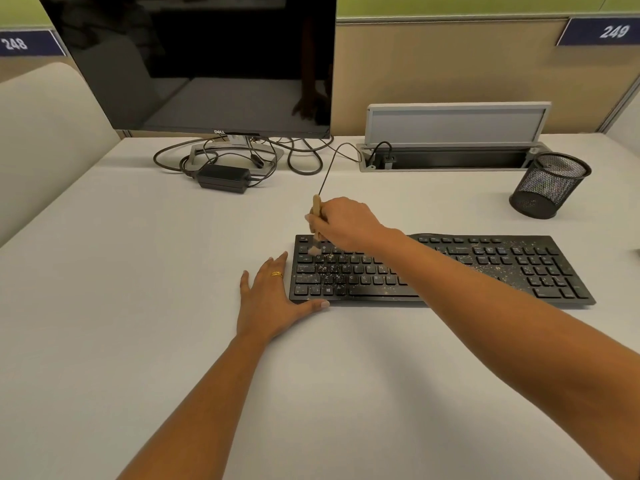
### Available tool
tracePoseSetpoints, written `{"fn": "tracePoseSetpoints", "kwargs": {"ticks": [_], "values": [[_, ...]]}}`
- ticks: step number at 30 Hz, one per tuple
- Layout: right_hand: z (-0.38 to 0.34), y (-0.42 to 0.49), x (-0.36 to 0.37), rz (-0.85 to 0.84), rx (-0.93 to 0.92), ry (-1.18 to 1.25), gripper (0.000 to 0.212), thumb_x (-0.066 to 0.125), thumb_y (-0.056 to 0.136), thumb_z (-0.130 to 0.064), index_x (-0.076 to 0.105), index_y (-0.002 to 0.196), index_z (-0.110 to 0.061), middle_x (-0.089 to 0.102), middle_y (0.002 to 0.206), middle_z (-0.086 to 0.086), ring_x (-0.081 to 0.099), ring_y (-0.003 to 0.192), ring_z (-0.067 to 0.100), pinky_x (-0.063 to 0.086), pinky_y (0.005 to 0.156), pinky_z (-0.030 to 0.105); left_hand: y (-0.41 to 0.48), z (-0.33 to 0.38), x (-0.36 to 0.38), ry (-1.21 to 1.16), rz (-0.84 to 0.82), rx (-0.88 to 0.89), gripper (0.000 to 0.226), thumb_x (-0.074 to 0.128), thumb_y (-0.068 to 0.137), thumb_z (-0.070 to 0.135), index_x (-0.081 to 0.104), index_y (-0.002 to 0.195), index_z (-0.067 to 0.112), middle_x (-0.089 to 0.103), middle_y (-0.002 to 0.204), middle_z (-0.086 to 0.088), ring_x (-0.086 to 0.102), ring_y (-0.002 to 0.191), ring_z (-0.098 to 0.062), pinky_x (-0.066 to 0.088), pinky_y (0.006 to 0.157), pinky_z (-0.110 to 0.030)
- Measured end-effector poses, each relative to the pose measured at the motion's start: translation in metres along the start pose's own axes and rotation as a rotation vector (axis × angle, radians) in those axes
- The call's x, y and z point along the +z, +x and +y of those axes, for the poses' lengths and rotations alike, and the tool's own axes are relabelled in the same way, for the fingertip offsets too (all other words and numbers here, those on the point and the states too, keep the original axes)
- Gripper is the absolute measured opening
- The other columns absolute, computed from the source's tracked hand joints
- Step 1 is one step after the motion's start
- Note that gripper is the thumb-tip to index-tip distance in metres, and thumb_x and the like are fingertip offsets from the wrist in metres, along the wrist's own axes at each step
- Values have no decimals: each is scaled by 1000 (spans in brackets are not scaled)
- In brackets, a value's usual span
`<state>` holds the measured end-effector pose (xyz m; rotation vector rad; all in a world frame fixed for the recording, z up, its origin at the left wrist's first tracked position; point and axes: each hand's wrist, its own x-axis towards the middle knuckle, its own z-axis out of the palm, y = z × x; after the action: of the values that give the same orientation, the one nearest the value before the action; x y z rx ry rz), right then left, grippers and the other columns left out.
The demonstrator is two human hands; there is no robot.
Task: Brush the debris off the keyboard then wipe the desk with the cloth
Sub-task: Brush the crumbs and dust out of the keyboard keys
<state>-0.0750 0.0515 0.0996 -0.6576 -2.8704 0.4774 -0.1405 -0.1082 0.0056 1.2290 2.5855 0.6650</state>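
A black keyboard lies on the white desk, speckled with pale crumbs of debris. My right hand grips a small wooden-handled brush, whose pale bristles touch the keys at the keyboard's far left corner. My left hand rests flat on the desk with straight fingers, against the keyboard's left end, its thumb along the front edge. No cloth is in view.
A dark monitor stands at the back, with a tangle of cables and a power adapter under it. An open cable tray and a black mesh pen cup sit at the back right. A partition wall bounds the far edge.
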Motion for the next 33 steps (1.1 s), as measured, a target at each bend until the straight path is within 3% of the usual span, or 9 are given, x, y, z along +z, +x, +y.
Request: {"fn": "tracePoseSetpoints", "kwargs": {"ticks": [2, 6, 12, 17, 22, 29, 33], "values": [[2, 0, -3, 47, 6, -68, 43, 31, 100, -33, 63, 93, -5, 67, 91, 9, 59, 83, 25, 41, 70, 32, 0, 0, 0, -3, -1, 1, 132, 47, 49, 96, 14, 152, 21, 21, 158, 3, 10, 146, -9, -5, 119, -42], [2, 2, -2, 132, 107, 82, 44, 32, 100, -34, 65, 97, -4, 70, 93, 9, 63, 87, 27, 50, 78, 38, -2, 2, -2, -11, 1, -1, 125, 47, 50, 86, 15, 152, 21, 21, 158, 4, 10, 146, -9, -5, 119, -41], [-4, 1, 2, 41, 132, 83, 41, 33, 99, -29, 65, 96, -4, 68, 93, 12, 62, 86, 30, 47, 74, 35, -1, 1, -1, -10, 7, -1, 125, 47, 51, 86, 15, 152, 21, 21, 158, 4, 10, 146, -9, -5, 119, -41], [-3, 2, 1, 139, 160, 147, 43, 33, 100, -31, 65, 96, -3, 70, 92, 11, 64, 85, 29, 51, 78, 40, -1, 2, -1, -5, 10, 0, 125, 47, 50, 86, 15, 152, 21, 21, 158, 3, 10, 146, -9, -4, 119, -42], [-4, 1, 3, 45, 137, 131, 41, 34, 99, -28, 65, 94, -2, 68, 91, 13, 63, 84, 31, 50, 76, 39, -1, 2, 0, -15, 13, 1, 125, 48, 50, 86, 15, 152, 21, 22, 158, 4, 11, 146, -9, -5, 119, -42], [-3, 0, 7, 52, 103, 201, 44, 36, 100, -33, 67, 93, -3, 71, 89, 11, 65, 84, 27, 51, 81, 41, 0, 1, 0, -4, 5, -3, 125, 47, 51, 86, 14, 152, 20, 20, 158, 5, 9, 146, -8, -5, 119, -42], [-4, 2, 3, 26, 82, 241, 41, 37, 100, -34, 66, 90, -7, 67, 82, 3, 61, 72, 19, 48, 71, 33, 0, 1, 0, -2, 9, -3, 125, 47, 50, 86, 15, 152, 20, 21, 158, 4, 10, 146, -9, -5, 119, -42]]}}
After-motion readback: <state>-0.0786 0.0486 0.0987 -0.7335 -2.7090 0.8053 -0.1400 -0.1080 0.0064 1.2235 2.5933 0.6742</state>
